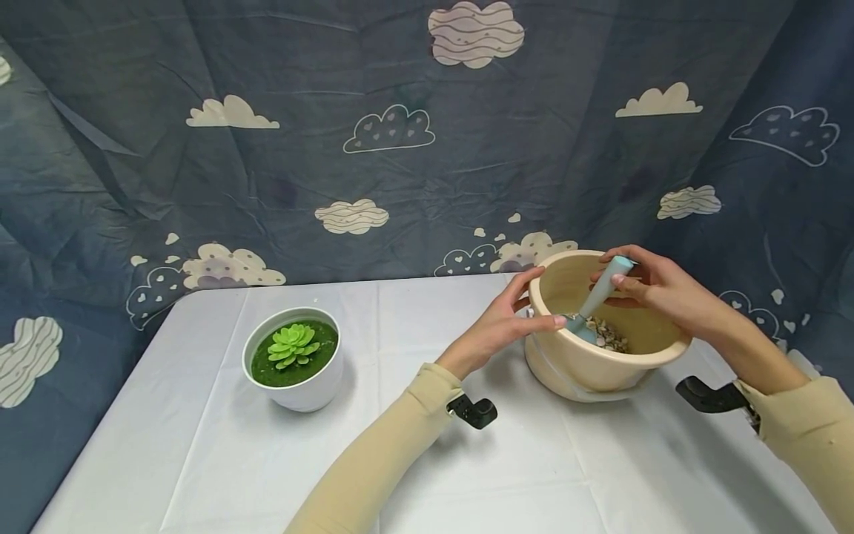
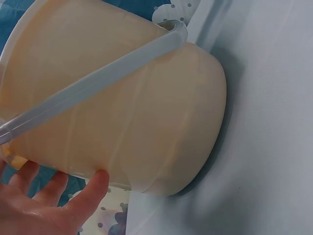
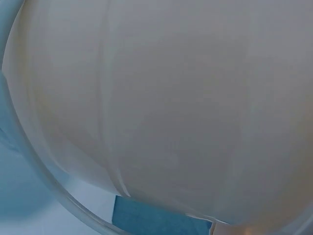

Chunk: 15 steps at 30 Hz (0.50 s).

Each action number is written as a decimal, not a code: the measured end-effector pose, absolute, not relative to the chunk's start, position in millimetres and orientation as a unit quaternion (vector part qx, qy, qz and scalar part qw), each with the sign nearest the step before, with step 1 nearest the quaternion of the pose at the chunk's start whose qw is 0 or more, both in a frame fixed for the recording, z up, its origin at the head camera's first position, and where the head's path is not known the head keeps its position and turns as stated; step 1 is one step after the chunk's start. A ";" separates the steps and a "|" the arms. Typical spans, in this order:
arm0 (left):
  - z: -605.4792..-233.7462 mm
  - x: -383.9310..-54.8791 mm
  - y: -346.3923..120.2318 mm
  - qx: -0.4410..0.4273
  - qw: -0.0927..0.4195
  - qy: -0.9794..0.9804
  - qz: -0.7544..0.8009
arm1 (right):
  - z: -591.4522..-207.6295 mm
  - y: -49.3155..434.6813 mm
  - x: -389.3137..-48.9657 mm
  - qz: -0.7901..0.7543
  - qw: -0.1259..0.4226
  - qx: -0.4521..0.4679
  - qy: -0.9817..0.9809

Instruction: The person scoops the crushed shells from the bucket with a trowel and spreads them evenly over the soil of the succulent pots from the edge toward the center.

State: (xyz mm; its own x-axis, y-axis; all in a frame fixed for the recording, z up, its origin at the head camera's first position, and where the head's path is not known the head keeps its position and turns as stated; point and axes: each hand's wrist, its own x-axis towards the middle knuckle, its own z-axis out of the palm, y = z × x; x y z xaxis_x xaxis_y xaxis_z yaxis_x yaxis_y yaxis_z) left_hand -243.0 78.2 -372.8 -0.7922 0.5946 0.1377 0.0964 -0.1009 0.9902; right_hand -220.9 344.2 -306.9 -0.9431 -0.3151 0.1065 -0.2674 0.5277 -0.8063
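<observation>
A cream bucket point(image 1: 587, 371) with a pale carrying handle point(image 2: 98, 78) stands on the right of the table. Small mixed pebbles point(image 1: 608, 337) lie at its bottom. My right hand point(image 1: 657, 289) reaches over the right rim and grips the upper end of a light blue toy shovel point(image 1: 597, 295), whose blade goes down among the pebbles. At the bucket's left side my left hand point(image 1: 497, 326) rests with spread fingers, its thumb by the near rim. In the left wrist view, fingers point(image 2: 90, 196) touch the outer wall. The right wrist view shows mostly bucket wall point(image 3: 171, 107).
On the left of the table stands a white pot point(image 1: 313, 389) with a green succulent point(image 1: 293, 345) on a dark green surface. A white cloth point(image 1: 427, 460) covers the table. Behind it hangs a dark blue curtain point(image 1: 300, 178) with cloud prints.
</observation>
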 end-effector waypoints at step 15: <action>-373.8 -243.7 78.7 0.268 0.179 0.642 0.696 | -305.4 345.1 -224.4 -0.493 0.070 -0.145 0.855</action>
